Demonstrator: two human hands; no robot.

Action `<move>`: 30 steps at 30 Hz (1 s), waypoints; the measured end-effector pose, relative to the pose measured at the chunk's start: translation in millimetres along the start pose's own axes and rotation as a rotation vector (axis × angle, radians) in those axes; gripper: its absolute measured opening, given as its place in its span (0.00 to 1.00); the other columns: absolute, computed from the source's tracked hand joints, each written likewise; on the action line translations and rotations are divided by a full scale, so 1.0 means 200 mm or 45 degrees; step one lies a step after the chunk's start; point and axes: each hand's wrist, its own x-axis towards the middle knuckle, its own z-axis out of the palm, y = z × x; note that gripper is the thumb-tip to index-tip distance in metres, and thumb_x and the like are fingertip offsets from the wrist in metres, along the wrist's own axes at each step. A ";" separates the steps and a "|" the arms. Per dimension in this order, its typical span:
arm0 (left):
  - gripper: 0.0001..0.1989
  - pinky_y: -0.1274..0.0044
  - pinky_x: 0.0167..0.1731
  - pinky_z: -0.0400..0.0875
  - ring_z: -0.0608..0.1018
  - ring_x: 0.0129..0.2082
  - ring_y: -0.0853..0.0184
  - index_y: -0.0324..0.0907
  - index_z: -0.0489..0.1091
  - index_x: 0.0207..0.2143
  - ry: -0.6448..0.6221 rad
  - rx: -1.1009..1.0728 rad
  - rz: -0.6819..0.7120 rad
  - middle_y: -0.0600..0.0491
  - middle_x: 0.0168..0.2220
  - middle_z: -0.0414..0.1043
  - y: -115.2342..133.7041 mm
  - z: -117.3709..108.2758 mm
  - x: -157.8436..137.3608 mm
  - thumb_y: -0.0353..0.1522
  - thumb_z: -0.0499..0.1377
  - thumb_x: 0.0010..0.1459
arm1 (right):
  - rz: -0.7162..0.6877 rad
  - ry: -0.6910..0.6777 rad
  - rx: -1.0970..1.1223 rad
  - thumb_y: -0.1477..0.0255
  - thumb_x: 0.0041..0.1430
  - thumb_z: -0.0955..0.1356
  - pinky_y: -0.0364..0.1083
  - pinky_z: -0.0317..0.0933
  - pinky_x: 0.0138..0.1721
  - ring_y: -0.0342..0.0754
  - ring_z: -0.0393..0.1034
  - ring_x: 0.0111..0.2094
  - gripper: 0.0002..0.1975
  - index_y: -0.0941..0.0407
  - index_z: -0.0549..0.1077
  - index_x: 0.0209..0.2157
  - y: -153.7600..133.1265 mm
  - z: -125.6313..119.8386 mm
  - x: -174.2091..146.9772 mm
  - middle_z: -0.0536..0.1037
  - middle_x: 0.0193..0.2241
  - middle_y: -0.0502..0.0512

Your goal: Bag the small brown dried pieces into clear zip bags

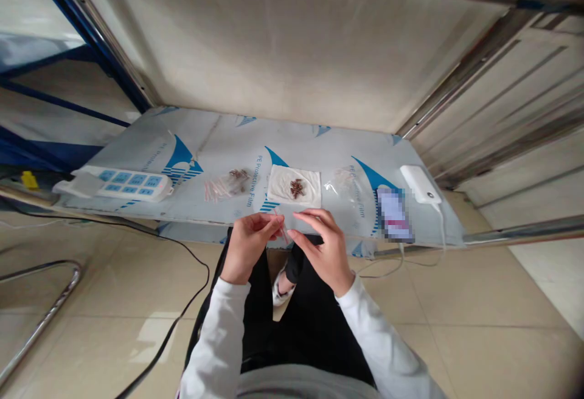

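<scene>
My left hand (252,246) pinches a small clear zip bag (285,232) with a reddish strip, at the front edge of the table. My right hand (327,248) is just right of the bag, thumb and fingers apart. Its thumb tip is close to the bag; whether it touches, I cannot tell. Beyond my hands lies a white cloth or pouch (275,187) with a heap of small brown metal-looking pieces (297,188) on it. To its left is a pile of small zip bags (223,186), some with brown pieces inside. Clear bags (345,181) lie to its right.
The film-covered table (205,134) carries a white power strip (132,184) at left. At right are a phone (393,213) and a white box-shaped device (420,184), with cables hanging over the front edge. A wall panel (283,52) stands behind.
</scene>
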 end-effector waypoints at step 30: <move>0.09 0.81 0.24 0.65 0.73 0.23 0.71 0.41 0.69 0.24 -0.174 0.777 0.330 0.55 0.22 0.72 0.04 0.03 -0.08 0.37 0.59 0.51 | 0.028 -0.327 0.323 0.71 0.59 0.64 0.52 0.55 0.59 0.53 0.58 0.60 0.26 0.53 0.61 0.59 -0.01 -0.12 -0.07 0.64 0.60 0.58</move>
